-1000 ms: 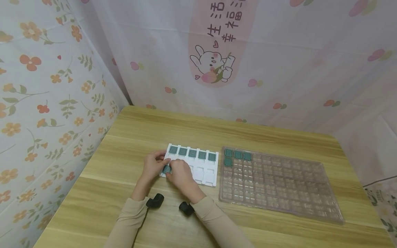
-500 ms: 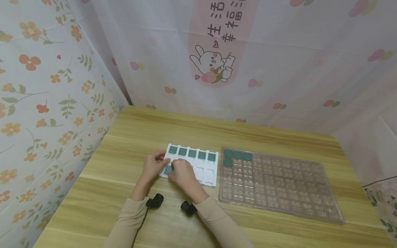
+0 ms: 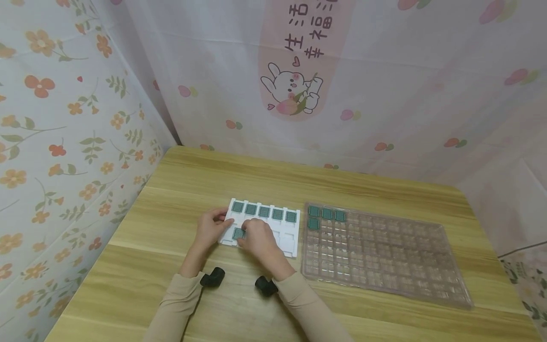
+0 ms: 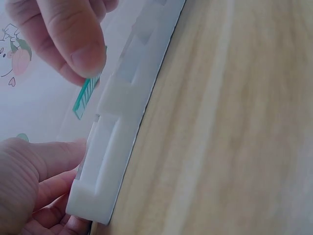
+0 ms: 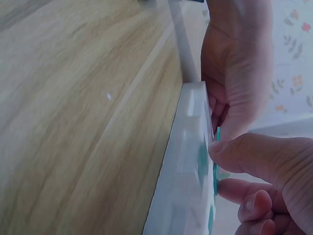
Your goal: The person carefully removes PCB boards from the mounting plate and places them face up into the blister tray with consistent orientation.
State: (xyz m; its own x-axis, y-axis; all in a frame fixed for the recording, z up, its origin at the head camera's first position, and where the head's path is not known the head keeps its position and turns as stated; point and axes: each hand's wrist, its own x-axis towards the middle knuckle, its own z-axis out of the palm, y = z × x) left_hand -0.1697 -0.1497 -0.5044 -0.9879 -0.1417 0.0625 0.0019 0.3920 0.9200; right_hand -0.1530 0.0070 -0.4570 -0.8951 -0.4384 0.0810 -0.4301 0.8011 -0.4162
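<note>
- Green chip (image 3: 239, 233): juts leftward from the right grip (image 3: 261, 241), just above the near row of the white tray (image 3: 288, 243).
- Right grip: thumb and fingers pinched on the chip.
- Left grip (image 3: 210, 230): holds the white tray's left end.
- Clear tray (image 3: 393, 259): just right of the white tray.

r hand (image 3: 262, 241) pinches grn chip (image 3: 238, 233) over wht tray (image 3: 289, 243), l hand (image 3: 209, 228) on its edge, clr tray (image 3: 384, 266) at r
</note>
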